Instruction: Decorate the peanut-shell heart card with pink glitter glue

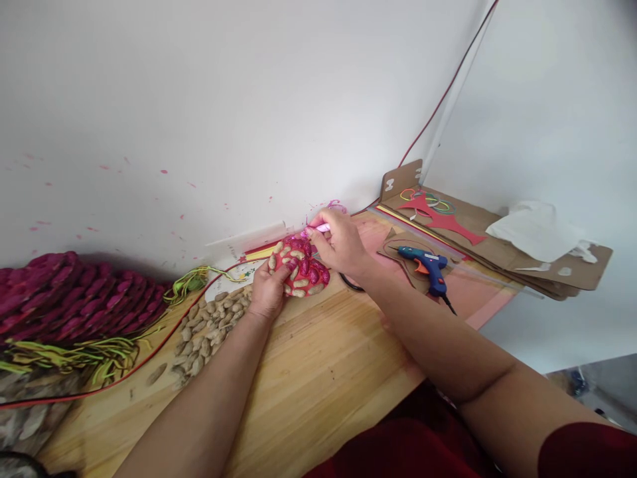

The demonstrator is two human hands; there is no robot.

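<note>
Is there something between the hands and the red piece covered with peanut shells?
Nothing visible: the left hand already holds the red shell-covered piece, and the right hand touches its top edge with a small pink item.

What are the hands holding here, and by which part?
The left hand grips the pink shell-covered piece by its lower-left edge. The right hand pinches a small pink item at the piece's top edge; what it is cannot be told.

Pink-painted heart-shaped piece [300, 267] studded with peanut shells, tilted on the wooden tabletop; small pink stick [318, 229] above it
</note>
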